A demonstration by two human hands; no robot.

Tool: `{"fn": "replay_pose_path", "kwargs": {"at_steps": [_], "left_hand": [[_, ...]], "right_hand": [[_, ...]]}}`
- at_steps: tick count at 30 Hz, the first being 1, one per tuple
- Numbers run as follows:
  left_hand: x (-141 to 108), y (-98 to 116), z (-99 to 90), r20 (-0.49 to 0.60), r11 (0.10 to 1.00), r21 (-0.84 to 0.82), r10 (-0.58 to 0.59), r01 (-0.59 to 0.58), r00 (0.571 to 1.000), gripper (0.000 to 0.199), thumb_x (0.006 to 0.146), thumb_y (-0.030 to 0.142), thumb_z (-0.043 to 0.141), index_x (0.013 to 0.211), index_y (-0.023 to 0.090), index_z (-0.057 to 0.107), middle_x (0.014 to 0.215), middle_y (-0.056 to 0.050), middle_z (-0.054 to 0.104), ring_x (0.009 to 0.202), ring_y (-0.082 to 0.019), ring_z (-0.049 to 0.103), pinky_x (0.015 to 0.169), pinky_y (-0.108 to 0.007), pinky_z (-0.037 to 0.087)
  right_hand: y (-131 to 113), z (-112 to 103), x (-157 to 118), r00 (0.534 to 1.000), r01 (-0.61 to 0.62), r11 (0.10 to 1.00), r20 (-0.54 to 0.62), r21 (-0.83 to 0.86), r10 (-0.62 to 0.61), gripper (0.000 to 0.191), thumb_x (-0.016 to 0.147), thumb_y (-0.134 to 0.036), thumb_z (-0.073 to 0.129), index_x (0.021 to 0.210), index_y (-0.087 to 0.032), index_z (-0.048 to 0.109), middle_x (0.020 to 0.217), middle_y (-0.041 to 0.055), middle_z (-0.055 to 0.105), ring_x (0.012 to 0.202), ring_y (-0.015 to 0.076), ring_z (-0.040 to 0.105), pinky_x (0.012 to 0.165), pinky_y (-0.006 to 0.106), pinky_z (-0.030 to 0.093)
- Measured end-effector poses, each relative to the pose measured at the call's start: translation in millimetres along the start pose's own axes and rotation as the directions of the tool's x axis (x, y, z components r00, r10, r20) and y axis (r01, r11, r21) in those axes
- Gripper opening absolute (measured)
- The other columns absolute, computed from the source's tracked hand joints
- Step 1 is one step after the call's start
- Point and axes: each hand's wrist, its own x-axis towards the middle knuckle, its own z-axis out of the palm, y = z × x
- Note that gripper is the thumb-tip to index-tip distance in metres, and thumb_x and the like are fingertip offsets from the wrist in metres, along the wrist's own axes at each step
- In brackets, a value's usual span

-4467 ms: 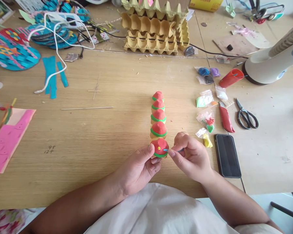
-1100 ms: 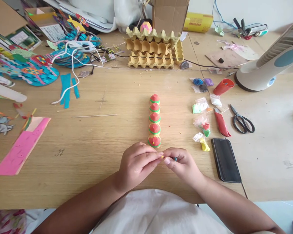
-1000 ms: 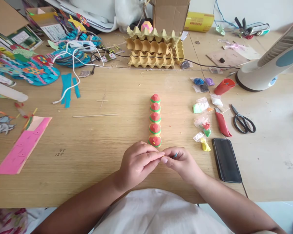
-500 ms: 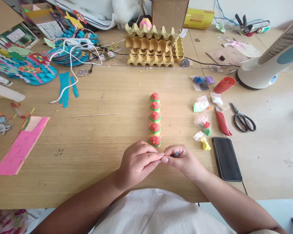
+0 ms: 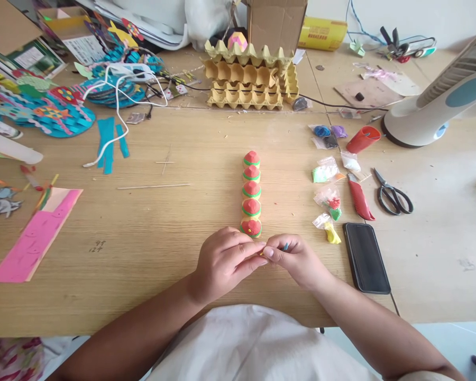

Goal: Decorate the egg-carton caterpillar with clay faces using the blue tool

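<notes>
My left hand (image 5: 224, 262) and my right hand (image 5: 301, 262) meet at their fingertips, both closed in a pinch. A tiny yellow piece (image 5: 261, 253), which looks like modelling clay, shows between them. Out of my right hand pokes a small blue tip (image 5: 285, 246); the rest of that thing is hidden. Just beyond my fingers stands a row of several egg-carton cups (image 5: 251, 190) topped with red clay and green rims. The nearest cup (image 5: 250, 227) carries a small yellow dot.
To the right lie bags of coloured clay (image 5: 327, 169), a red-handled cutter (image 5: 360, 198), scissors (image 5: 394, 198) and a phone (image 5: 367, 257). Egg cartons (image 5: 244, 79) stand at the back. Thin sticks (image 5: 153, 186) and pink paper (image 5: 35, 238) lie left.
My fingertips have shifted slightly, and the yellow piece between them now shows. The row of cups stays in place.
</notes>
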Motion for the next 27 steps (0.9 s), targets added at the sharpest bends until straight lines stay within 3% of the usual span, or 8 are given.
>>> {"fn": "replay_pose_path", "kwargs": {"at_steps": [6,11,21,27], "left_hand": [[3.2,1.2,-0.9,0.006,1.0,-0.007,-0.003,0.003,1.0,0.021,0.09,0.015,0.072,0.109,0.025,0.072,0.085,0.0,0.073,0.074,-0.013,0.063,0.069,-0.027,0.053],[1.9,-0.8,-2.3,0.023,0.999,0.035,0.017,-0.018,1.0,0.023,0.091,0.02,0.072,0.113,0.027,0.072,0.083,0.001,0.074,0.073,-0.013,0.063,0.068,-0.027,0.052],[0.4,-0.6,-4.5,0.021,0.996,0.047,0.069,-0.07,0.997,0.025,0.088,0.015,0.074,0.111,0.025,0.071,0.084,0.001,0.074,0.076,-0.013,0.063,0.069,-0.026,0.052],[0.4,-2.0,-6.2,0.01,0.994,0.032,0.103,-0.104,0.995,0.028,0.085,0.012,0.077,0.111,0.024,0.071,0.082,0.001,0.074,0.075,-0.013,0.063,0.067,-0.026,0.051]], "right_hand": [[1.8,-1.3,1.1,1.0,-0.009,1.0,-0.005,-0.007,0.009,0.031,0.082,-0.046,0.079,0.073,-0.017,0.078,0.063,-0.0003,0.065,0.061,0.0112,0.051,0.059,0.025,0.043],[3.1,-1.1,1.4,0.998,-0.056,0.995,0.025,0.087,0.054,0.026,0.077,-0.043,0.084,0.084,-0.018,0.081,0.073,0.0016,0.073,0.067,0.0135,0.059,0.065,0.027,0.049],[1.2,-0.7,1.4,0.999,-0.026,0.994,0.027,0.109,0.024,0.02,0.069,-0.033,0.092,0.072,-0.017,0.079,0.063,-0.0025,0.068,0.058,0.0087,0.052,0.059,0.023,0.044],[8.3,-3.8,1.9,0.993,-0.117,0.972,0.052,0.202,0.108,0.024,0.07,-0.038,0.091,0.07,-0.017,0.078,0.059,-0.0026,0.066,0.055,0.0077,0.051,0.054,0.021,0.04]]}}
